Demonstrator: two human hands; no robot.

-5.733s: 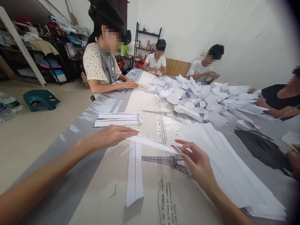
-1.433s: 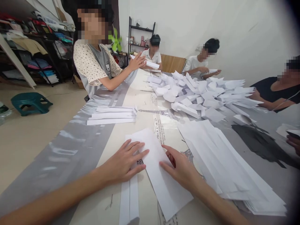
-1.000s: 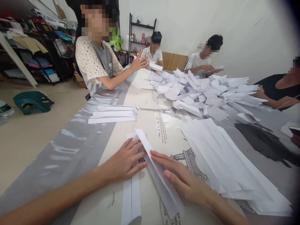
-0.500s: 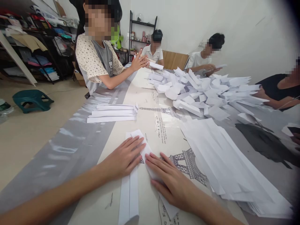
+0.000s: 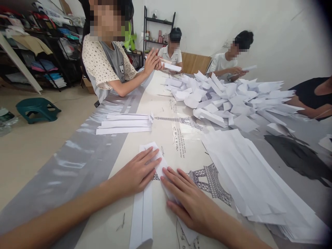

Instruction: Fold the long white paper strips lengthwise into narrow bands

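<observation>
A long white folded paper strip (image 5: 141,218) lies lengthwise on the table in front of me. A second white length of paper (image 5: 187,231) slants over its far end, forming a narrow V. Whether both are one folded sheet, I cannot tell. My left hand (image 5: 136,169) lies flat across the far end of the V, fingers stretched out on the paper. Pressed flat on the slanting length is my right hand (image 5: 185,197), its fingers extended and hiding the middle of it.
Several folded strips (image 5: 124,128) lie farther off at left. On the right are a stack of white paper sheets (image 5: 254,180), a heap of folded paper pieces (image 5: 220,100) and a dark flat object (image 5: 295,155). Other people (image 5: 111,65) sit around the table (image 5: 119,193).
Both of my hands stay almost in place on the paper. The view has shifted slightly. At the left, the other person's hands have moved a little.
</observation>
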